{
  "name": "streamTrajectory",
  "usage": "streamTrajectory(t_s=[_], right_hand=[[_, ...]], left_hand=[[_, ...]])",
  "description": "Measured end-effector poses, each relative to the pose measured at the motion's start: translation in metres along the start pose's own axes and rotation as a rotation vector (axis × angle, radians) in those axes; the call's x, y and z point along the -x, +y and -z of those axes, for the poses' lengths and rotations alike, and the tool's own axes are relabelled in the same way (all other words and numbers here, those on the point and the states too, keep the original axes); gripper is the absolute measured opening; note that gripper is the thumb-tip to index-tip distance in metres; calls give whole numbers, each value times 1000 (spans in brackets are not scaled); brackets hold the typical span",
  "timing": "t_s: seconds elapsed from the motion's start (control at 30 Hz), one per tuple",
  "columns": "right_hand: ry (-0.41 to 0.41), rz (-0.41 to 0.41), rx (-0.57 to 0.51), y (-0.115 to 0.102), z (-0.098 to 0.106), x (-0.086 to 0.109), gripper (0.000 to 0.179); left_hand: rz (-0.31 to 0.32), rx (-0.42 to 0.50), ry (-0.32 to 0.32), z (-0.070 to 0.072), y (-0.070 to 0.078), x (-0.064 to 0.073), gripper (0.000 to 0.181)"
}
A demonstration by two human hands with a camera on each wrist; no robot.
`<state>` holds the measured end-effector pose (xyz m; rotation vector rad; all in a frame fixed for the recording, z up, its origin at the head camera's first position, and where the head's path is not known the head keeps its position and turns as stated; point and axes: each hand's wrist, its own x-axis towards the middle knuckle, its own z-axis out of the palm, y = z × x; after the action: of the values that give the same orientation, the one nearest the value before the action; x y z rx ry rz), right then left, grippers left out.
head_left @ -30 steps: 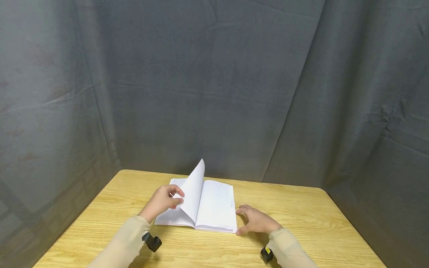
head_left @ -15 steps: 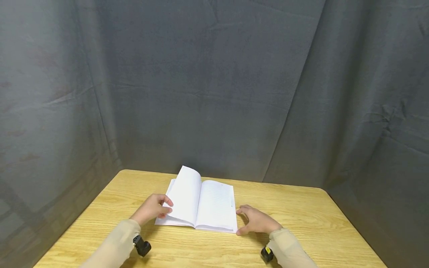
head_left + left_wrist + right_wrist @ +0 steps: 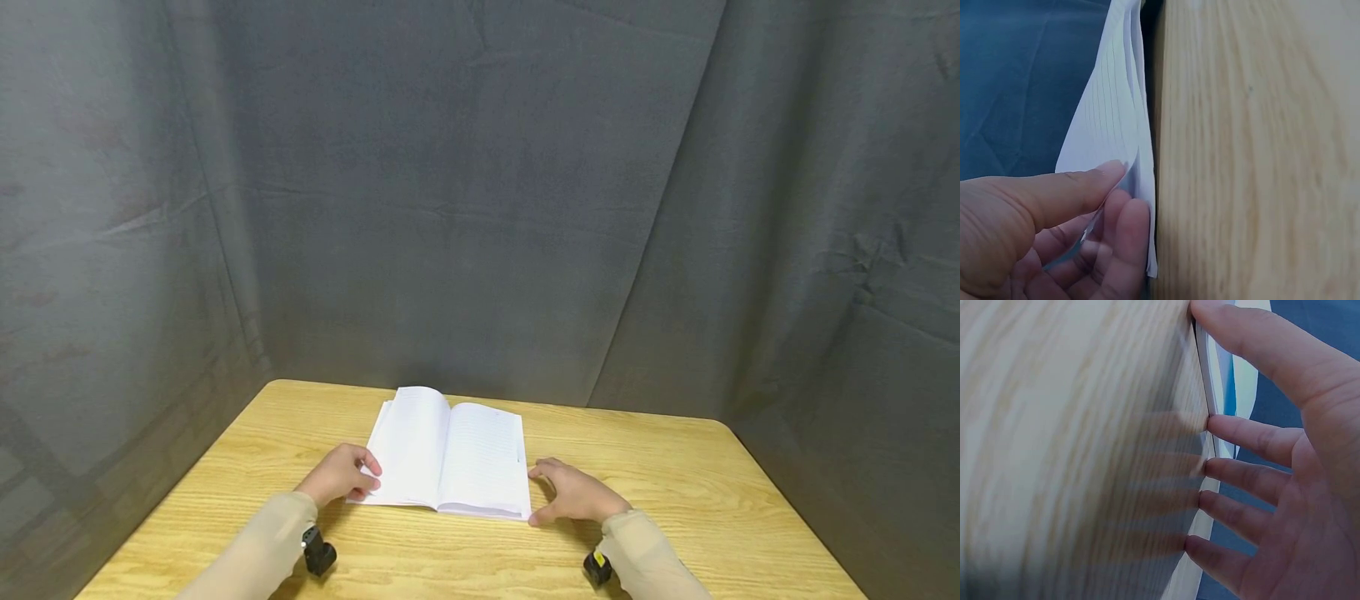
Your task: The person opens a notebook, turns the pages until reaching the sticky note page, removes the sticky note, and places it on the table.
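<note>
In my head view, wrinkled dark-grey fabric curtains point(image 3: 465, 208) hang behind and either side of a yellow wood-grain table point(image 3: 457, 562) with rounded far corners. An open white paper notebook point(image 3: 483, 458), faintly ruled, lies on it, pages bowing up from the spine. The left hand point(image 3: 340, 475) is at the notebook's left edge, the right hand point(image 3: 576, 493) at its right, beige cloth sleeves point(image 3: 251, 542) behind them. On my left wrist feed, thumb and fingers pinch a thin, curved ruled leaf point(image 3: 1100, 119) of the notebook. On my right wrist feed, that hand is spread wide, thumb at the notebook's near corner, index fingertip by its edge.
</note>
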<state>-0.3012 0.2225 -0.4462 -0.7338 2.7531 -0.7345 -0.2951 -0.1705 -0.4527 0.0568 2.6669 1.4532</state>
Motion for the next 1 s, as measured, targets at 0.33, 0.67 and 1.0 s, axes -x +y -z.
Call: streamTrajectory(t_s=[0.33, 0.67, 1.0], right_hand=[[-4, -7, -1, 0, -1, 0, 74], [-1, 1, 0, 2, -1, -1, 74], [-14, 5, -16, 2, 0, 0, 74]], left_hand=[[2, -94, 15, -4, 4, 0, 16], [-33, -211, 37, -3, 1, -3, 18], [-54, -233, 55, 0, 1, -2, 24]])
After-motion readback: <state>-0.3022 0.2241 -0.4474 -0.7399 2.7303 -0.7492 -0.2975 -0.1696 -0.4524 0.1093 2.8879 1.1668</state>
